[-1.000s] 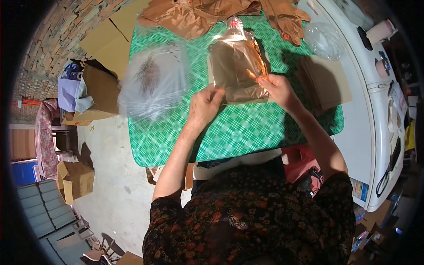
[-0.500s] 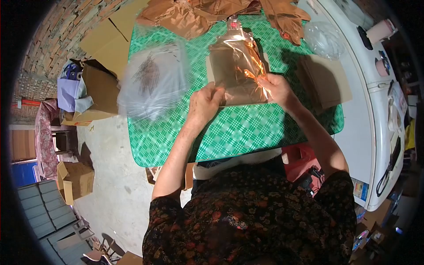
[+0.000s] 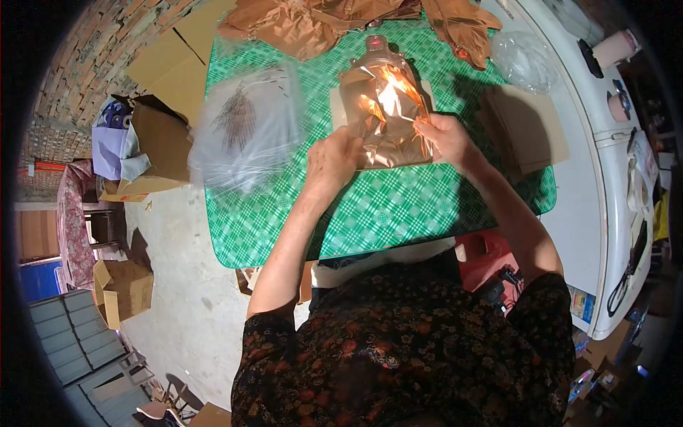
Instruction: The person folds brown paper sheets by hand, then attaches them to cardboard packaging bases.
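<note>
A shiny copper-coloured foil piece (image 3: 388,107), bottle-shaped with a narrow neck and a small red mark near its top, lies on a piece of cardboard (image 3: 337,107) whose edges show at both sides. At its lower left edge, my left hand (image 3: 333,160) has its fingers closed on the foil; the fingertips are partly hidden. My right hand (image 3: 452,142) pinches the foil's right edge between thumb and fingers. Creases and bright reflections run across the foil between both hands.
The green checked tablecloth (image 3: 370,213) covers the table. Clear plastic bags (image 3: 245,132) are stacked at left, with cardboard sheets (image 3: 530,128) and a clear plastic bundle (image 3: 525,62) at right. More copper foil (image 3: 299,28) lies along the far edge. A white appliance (image 3: 580,199) stands beside the table.
The foil's surface has shifted and creased, with its bright reflections now nearer the middle. Its neck sits slightly lower. Both hands stay at the foil's lower edges, the right one slightly further left.
</note>
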Motion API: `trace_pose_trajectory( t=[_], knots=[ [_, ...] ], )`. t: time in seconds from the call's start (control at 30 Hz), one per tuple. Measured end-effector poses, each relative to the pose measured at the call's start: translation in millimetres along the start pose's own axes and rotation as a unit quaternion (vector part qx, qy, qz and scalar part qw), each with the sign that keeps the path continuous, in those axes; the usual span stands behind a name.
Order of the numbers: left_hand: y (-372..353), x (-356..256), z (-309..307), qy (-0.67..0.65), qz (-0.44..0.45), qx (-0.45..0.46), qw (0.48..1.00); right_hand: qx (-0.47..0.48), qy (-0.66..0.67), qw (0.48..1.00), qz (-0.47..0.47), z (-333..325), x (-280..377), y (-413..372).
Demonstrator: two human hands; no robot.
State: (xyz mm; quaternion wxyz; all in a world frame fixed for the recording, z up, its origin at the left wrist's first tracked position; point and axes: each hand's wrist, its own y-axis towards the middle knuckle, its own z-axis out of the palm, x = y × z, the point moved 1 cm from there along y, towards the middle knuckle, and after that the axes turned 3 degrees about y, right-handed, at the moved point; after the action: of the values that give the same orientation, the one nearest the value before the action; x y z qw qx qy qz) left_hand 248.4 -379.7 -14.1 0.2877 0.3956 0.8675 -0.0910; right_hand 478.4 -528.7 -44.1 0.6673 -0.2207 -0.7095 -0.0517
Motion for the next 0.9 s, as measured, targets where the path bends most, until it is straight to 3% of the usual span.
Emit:
trace_pose_trajectory(
  t=[0.1, 0.3, 0.5, 0.6, 0.7, 0.9],
  knots=[
    [2, 5, 5, -0.035, -0.001, 0.005, 0.999, 0.008, 0.063, 0.998, 0.006, 2, -8, 6],
    [5, 7, 9, 0.010, -0.007, 0.005, 1.000, 0.012, 0.025, 0.998, 0.062, 2, 6, 2],
    [2, 1, 3, 0.005, 0.012, -0.010, 1.000, 0.052, 0.050, 0.997, 0.011, 1, 17, -15],
    [3, 6, 6, -0.001, 0.011, -0.007, 1.000, 0.050, -0.043, 0.998, 0.004, -1, 22, -27],
    [6, 5, 6, 0.026, 0.007, -0.005, 1.000, 0.053, 0.043, 0.997, -0.048, 3, 14, -30],
    [14, 10, 6, 0.006, -0.015, 0.040, 0.999, 0.054, 0.018, 0.997, 0.056, -7, 6, -13]
  ],
)
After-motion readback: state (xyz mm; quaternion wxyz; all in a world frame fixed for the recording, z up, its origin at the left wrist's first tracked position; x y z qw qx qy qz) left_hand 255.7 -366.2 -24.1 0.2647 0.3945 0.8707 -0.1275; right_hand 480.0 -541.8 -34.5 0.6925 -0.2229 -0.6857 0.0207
